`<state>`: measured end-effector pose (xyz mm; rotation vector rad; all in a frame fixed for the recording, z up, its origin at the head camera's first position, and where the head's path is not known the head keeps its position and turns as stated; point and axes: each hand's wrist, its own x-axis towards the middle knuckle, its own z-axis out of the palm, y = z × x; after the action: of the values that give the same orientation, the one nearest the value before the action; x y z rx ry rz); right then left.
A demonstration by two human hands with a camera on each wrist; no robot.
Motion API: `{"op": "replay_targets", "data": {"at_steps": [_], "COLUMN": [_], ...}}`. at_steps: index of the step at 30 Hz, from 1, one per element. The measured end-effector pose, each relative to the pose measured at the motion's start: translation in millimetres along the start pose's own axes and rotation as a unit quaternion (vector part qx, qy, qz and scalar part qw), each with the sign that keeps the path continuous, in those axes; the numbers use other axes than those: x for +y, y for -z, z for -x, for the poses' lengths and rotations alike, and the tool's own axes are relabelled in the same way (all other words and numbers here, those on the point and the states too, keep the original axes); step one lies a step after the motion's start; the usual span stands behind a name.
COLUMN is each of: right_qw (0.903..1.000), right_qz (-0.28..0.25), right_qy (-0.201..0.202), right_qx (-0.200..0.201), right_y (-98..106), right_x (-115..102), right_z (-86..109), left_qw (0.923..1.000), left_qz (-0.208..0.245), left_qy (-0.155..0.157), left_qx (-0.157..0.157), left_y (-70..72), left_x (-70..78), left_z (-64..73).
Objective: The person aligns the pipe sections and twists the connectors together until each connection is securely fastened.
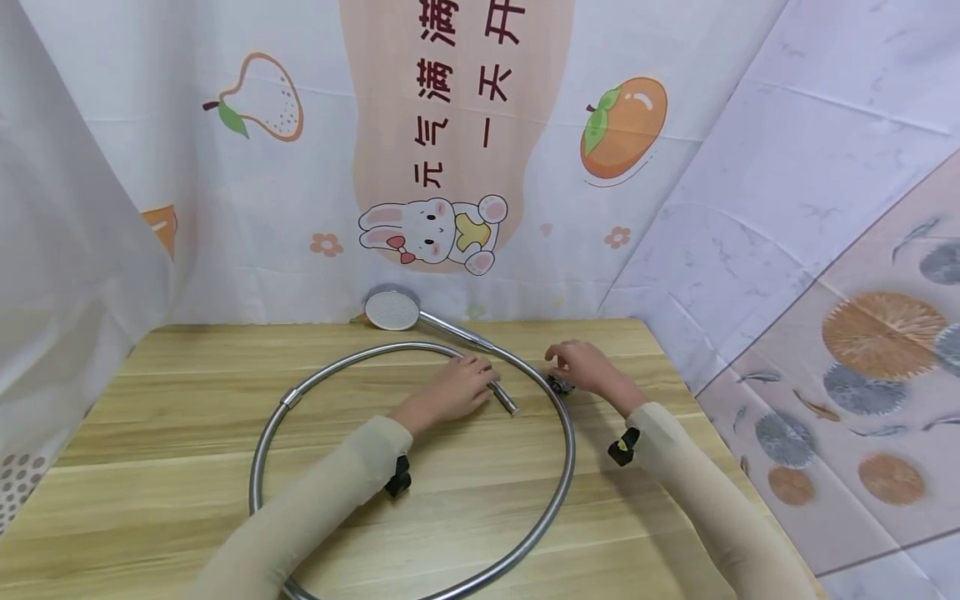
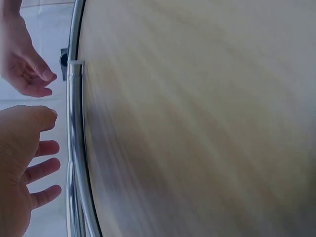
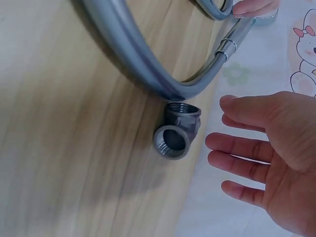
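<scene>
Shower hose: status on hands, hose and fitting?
Left hand open, resting on the shower handle. Right hand open, just off the grey elbow fitting. Fitting lies against the hose loop. Nothing blocking.

Your left hand (image 2: 22, 168) lies at eight o'clock, fingers spread, just beside the chrome hose (image 2: 75, 148); your right hand (image 2: 22, 64) hovers at ten o'clock.
</scene>
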<state>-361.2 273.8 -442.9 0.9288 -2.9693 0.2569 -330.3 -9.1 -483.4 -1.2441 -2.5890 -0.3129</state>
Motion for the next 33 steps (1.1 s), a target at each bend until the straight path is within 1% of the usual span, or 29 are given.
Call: {"op": "replay_targets", "data": {"at_steps": [6,9,14,19,22,25,28,33], "right_qw": [0.9996,0.999,0.9962,0.9932,0.9921,0.9918,0.9903,0.9886], "right_qz": [-0.007,-0.015,-0.03,-0.039,-0.04,-0.04,-0.047,-0.045], "right_qy": [-0.02,-0.032,-0.065,-0.082,-0.082,-0.074,-0.072,-0.074], "right_qx": [-0.018,-0.027,-0.05,-0.074,-0.086,-0.096,-0.109,-0.123], "right_y": [-3,-4,-3,-1,-1,0,1,1], "right_x": [2,3,4,6,7,8,8,9], "right_z": [3.1,3.8,4.6,4.7,4.7,4.0,2.6,0.6], "left_qw": [0.9996,0.9992,0.9982,0.9976,0.9976,0.9976,0.9979,0.9984], "left_qz": [0.006,-0.007,-0.039,-0.046,-0.045,-0.044,-0.04,-0.034], "left_qy": [0.005,0.006,-0.013,-0.02,-0.015,-0.01,-0.006,0.002], "left_qx": [-0.029,-0.04,-0.044,-0.047,-0.051,-0.053,-0.05,-0.044], "left_y": [-4.5,-8.3,-14.4,-18.1,-20.2,-22.8,-26.0,-29.9], "left_x": [8.1,11.2,16.2,19.2,19.5,19.1,18.4,18.0], "left_z": [-7.1,-10.5,-12.9,-12.6,-12.6,-13.0,-13.8,-14.9]}}
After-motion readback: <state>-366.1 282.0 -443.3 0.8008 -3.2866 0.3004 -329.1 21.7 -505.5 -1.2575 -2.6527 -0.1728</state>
